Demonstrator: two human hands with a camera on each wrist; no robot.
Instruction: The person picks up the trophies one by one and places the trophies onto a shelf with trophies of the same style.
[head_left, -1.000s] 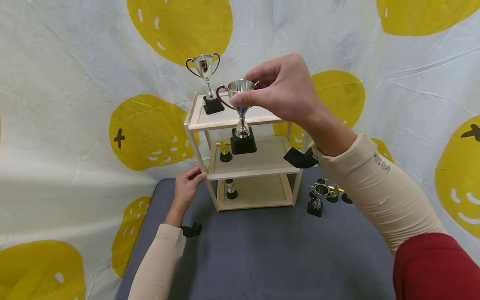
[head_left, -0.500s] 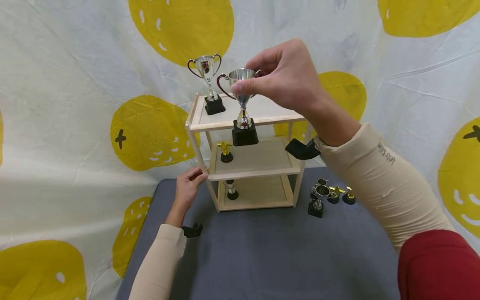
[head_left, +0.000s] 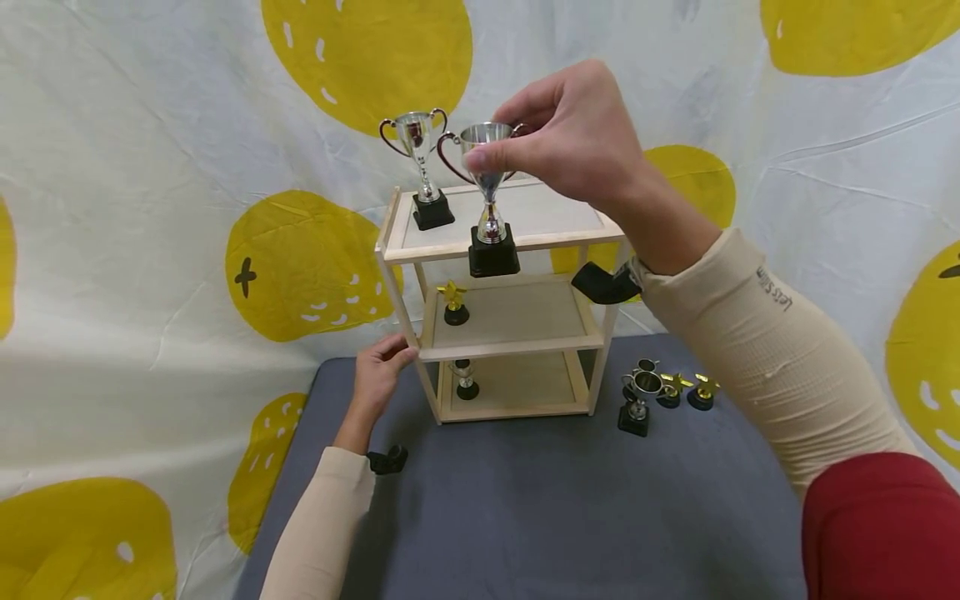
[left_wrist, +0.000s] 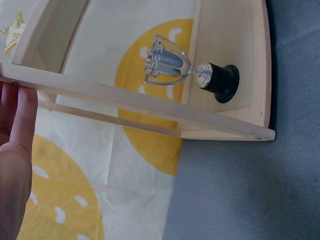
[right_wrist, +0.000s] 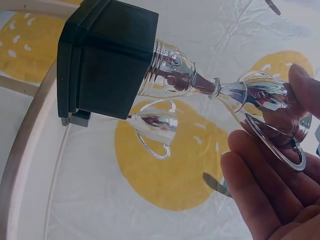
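In the head view my right hand point(head_left: 585, 137) holds a silver trophy cup point(head_left: 491, 196) by its bowl, thumb in front. The cup is upright with its black square base in front of the top shelf's front edge; in the right wrist view the trophy point(right_wrist: 235, 92) fills the upper part. A similar silver trophy point(head_left: 427, 171) stands at the left on the top shelf. My left hand point(head_left: 377, 379) grips the left front post of the small wooden shelf rack point(head_left: 510, 346) at middle-shelf height; part of the fingers is hidden behind the post.
A gold star trophy point(head_left: 453, 304) stands on the middle shelf's left side, and a small silver cup point(left_wrist: 170, 67) on the bottom shelf. Right of the rack, silver cups point(head_left: 636, 404) and gold star trophies point(head_left: 703, 392) stand on the grey table point(head_left: 562, 500). A patterned cloth hangs behind.
My right hand has raised the trophy cup, its base going from middle-shelf level up to about the top shelf's front edge. The left hand stays at the post.
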